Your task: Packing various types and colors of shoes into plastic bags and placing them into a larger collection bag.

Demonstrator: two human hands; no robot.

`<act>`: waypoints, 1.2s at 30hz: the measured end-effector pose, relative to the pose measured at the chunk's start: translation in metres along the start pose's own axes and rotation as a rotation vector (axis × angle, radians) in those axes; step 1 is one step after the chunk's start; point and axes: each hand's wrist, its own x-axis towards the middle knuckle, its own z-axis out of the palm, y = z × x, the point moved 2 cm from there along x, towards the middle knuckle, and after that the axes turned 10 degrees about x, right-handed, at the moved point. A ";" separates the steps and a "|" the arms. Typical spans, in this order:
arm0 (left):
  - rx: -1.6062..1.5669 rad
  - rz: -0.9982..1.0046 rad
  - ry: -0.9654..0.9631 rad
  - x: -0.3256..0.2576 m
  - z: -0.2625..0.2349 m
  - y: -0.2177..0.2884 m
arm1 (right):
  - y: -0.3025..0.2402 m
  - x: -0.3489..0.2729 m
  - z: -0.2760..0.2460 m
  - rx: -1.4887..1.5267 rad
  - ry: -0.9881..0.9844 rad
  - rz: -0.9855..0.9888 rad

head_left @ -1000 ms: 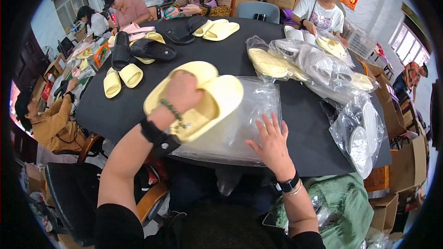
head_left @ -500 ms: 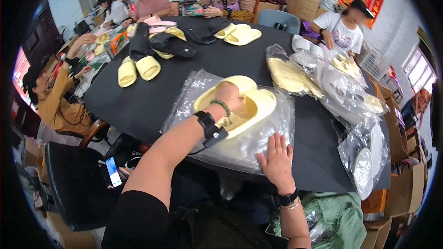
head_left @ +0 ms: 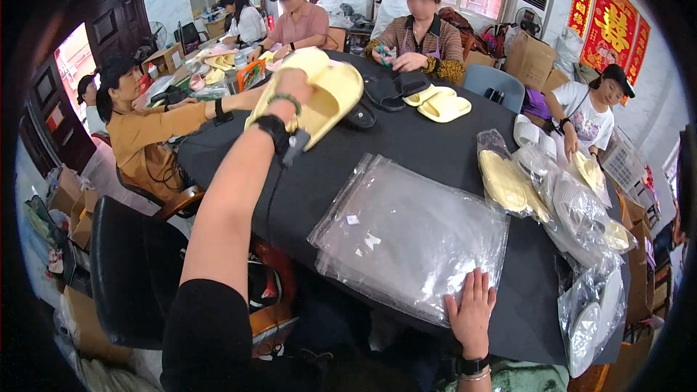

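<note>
A pair of pale yellow slide slippers (head_left: 340, 93) is raised above the table's left part, with my left hand (head_left: 293, 87) closed on it near the straps. Its fingertips are partly hidden by the slippers. My right hand (head_left: 473, 311) lies flat with spread fingers on the near right corner of a stack of clear plastic bags (head_left: 406, 229). Apart from that hand, nothing rests on the stack. Behind the raised pair, black slides (head_left: 383, 94) lie partly covered.
Another yellow pair (head_left: 444, 106) stands at the far side of the black table (head_left: 435, 149). Bagged yellow and white slippers (head_left: 581, 199) line the right edge. A co-worker's mustard sleeve (head_left: 174, 125) reaches in from the left; other people sit or stand around the table.
My left hand has lifted the yellow slippers off the plastic bags and carried them forward and left. My right hand stays flat on the bags. The view has shifted left.
</note>
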 end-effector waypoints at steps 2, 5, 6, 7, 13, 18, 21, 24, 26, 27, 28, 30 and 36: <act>0.001 -0.071 -0.039 0.026 -0.005 -0.021 | 0.002 -0.002 -0.001 0.006 0.002 0.016; 0.024 -0.175 -0.144 0.028 0.013 -0.049 | 0.001 0.001 -0.001 0.012 -0.004 0.010; -0.003 -0.195 -0.135 0.020 0.023 -0.048 | 0.002 0.001 -0.001 0.006 -0.001 0.020; 0.071 -0.188 -0.211 0.012 0.031 -0.041 | 0.002 0.001 -0.001 0.006 0.001 0.013; -0.019 -0.207 -0.319 -0.048 0.060 -0.022 | 0.000 0.001 -0.004 0.017 0.006 0.029; -0.078 -0.115 -0.287 -0.071 0.070 -0.020 | 0.001 0.001 0.001 0.009 0.045 0.011; 0.029 -0.098 -0.240 -0.092 0.053 0.021 | 0.005 -0.001 0.000 0.022 0.041 -0.001; -0.256 0.093 -0.111 -0.140 0.017 0.069 | 0.013 0.001 0.003 0.061 -0.012 -0.009; -0.416 0.329 -0.147 -0.184 -0.020 0.105 | 0.023 0.003 0.000 0.140 -0.062 0.009; -0.447 0.444 -0.220 -0.208 -0.052 0.132 | 0.030 0.005 0.000 0.231 -0.115 -0.002; -0.438 0.567 -0.209 -0.232 -0.078 0.152 | 0.036 0.006 -0.003 0.198 -0.136 -0.022; -0.466 0.757 -0.188 -0.272 -0.108 0.179 | 0.036 0.027 -0.039 0.344 -0.273 -0.029; -0.488 0.871 -0.248 -0.333 -0.085 0.216 | 0.082 0.121 -0.097 -0.083 0.301 -0.092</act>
